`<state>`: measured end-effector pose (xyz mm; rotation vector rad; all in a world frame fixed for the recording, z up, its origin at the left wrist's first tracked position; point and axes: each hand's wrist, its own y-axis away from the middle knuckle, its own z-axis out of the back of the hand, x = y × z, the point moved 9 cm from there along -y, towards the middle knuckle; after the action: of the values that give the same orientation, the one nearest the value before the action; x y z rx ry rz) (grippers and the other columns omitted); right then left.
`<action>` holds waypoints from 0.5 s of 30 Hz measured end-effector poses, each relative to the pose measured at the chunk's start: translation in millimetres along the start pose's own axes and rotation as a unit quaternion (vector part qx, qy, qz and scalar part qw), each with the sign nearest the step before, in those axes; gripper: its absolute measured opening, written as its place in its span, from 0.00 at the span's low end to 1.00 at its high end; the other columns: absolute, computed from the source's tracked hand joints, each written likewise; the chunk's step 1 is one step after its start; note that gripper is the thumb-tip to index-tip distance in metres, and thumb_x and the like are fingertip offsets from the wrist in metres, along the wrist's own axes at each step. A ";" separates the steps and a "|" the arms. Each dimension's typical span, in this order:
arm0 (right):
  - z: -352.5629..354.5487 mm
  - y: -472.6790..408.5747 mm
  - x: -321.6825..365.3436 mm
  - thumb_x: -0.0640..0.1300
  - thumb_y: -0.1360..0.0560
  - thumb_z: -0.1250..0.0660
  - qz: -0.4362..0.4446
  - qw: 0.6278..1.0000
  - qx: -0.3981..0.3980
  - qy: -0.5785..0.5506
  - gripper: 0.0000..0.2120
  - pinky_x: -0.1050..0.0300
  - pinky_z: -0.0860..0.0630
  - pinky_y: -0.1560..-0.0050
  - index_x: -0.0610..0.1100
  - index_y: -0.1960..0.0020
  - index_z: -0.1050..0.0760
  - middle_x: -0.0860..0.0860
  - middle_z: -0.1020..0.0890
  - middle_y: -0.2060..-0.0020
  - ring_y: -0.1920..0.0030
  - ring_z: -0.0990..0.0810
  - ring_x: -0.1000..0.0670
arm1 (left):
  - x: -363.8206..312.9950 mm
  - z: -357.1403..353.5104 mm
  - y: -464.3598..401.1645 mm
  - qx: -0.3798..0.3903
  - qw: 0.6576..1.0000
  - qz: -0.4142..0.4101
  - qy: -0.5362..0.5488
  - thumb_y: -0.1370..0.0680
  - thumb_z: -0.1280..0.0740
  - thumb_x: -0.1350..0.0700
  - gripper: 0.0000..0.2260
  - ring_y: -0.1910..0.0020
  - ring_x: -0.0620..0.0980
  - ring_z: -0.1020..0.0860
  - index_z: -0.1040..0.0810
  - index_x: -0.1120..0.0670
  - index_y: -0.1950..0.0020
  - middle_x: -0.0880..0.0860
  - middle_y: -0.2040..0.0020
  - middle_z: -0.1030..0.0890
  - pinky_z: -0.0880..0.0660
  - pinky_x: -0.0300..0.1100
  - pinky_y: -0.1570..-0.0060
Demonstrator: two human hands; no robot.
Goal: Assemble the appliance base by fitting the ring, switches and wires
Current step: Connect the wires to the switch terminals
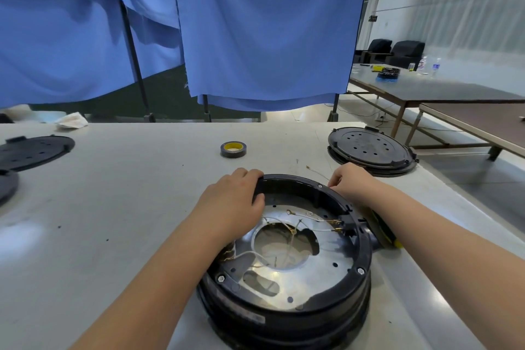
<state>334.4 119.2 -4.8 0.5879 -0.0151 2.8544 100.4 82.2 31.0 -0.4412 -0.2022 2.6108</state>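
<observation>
- The appliance base [287,253] sits lower centre of the frame, its black ring [360,239] on top.
- My left hand [235,199] grips the ring's far-left rim, fingers curled over the edge.
- My right hand [350,182], right of centre, pinches something thin at the rim, apparently a wire; I cannot tell for sure.
- Risk: the loose wires [298,221] inside could get trapped if I press the ring down unevenly.
- The tape roll [233,149] lies above centre.

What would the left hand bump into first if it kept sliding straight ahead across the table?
Probably the roll of tape. The left hand grips the base's black ring and points roughly that way, though depth is hard to judge.
</observation>
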 end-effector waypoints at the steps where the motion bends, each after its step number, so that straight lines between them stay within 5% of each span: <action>1: 0.3 0.5 -0.7 0.39 0.27 0.32 -0.005 1.000 0.003 0.000 0.03 0.56 0.23 0.52 0.42 0.56 0.19 0.47 0.17 0.56 0.56 0.22 0.50 | -0.2 0.3 0.1 -0.002 1.000 -0.001 0.000 0.19 0.43 0.50 0.20 0.39 0.51 0.28 0.37 0.49 0.27 0.51 0.34 0.29 0.28 0.48 0.42; 6: -2.8 2.6 -6.0 0.36 0.25 0.38 -0.036 0.997 0.032 0.053 0.12 0.49 0.22 0.48 0.35 0.46 0.20 0.39 0.18 0.48 0.47 0.19 0.42 | -1.3 1.1 1.1 -0.004 1.000 -0.001 0.003 0.19 0.43 0.50 0.20 0.39 0.50 0.28 0.38 0.49 0.27 0.50 0.34 0.29 0.28 0.47 0.42; 11: -7.1 9.4 -6.4 0.34 0.26 0.42 -0.036 0.994 0.045 0.097 0.09 0.55 0.27 0.58 0.37 0.52 0.24 0.42 0.23 0.57 0.58 0.26 0.44 | -2.0 2.2 2.5 -0.003 1.000 0.001 0.007 0.19 0.44 0.50 0.20 0.39 0.50 0.28 0.38 0.48 0.26 0.50 0.33 0.29 0.28 0.46 0.42; 15: 7.1 11.9 -10.3 0.35 0.25 0.37 -0.033 0.999 -0.003 0.029 0.09 0.52 0.23 0.58 0.36 0.51 0.19 0.45 0.17 0.56 0.59 0.22 0.47 | -1.3 2.7 3.6 -0.003 1.000 0.004 0.009 0.19 0.44 0.49 0.20 0.38 0.50 0.28 0.38 0.48 0.26 0.49 0.33 0.29 0.29 0.46 0.41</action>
<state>343.7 105.0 -1.9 0.4938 0.0047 2.8043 99.0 78.3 33.1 -0.4670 -0.2027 2.6136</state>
